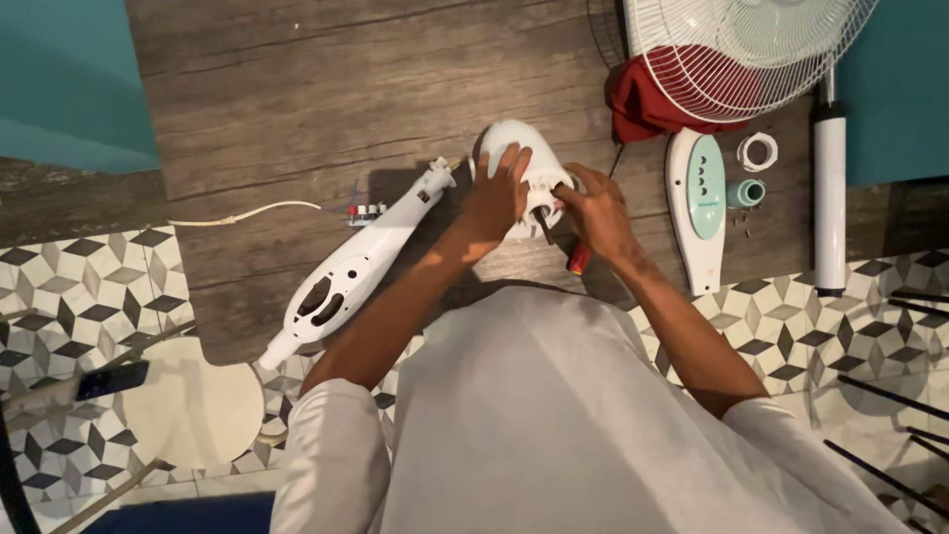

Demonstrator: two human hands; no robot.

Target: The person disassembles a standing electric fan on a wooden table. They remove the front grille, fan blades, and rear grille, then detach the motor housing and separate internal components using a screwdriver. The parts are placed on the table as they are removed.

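Leaning over the floor, the person fills the near edge of the view with a pale shirt (554,415), both forearms reaching forward from it. Patterned tiles (79,297) flank the body on either side and meet dark wood planks (326,89) just ahead. The left hand (491,198) lies spread over a white dome-shaped housing (521,148), fingers wrapped on its near side and steadying it. The right hand (593,210) is closed around a screwdriver (575,259), whose red handle end shows below the palm and whose dark shaft angles up to the housing's lower opening. Just left of the left forearm lies a long white casing (346,272), set diagonally, with a thin white cord (247,212) trailing from its far end toward the left edge. To the right, close beside the right hand, lies a white and pale green panel (697,203), then a white ring (758,150) and an upright white pole (829,198). Farther off, a white fan grille (741,49) overhangs a red cloth (647,104). Bare planks lie beyond the housing, toward the top edge.
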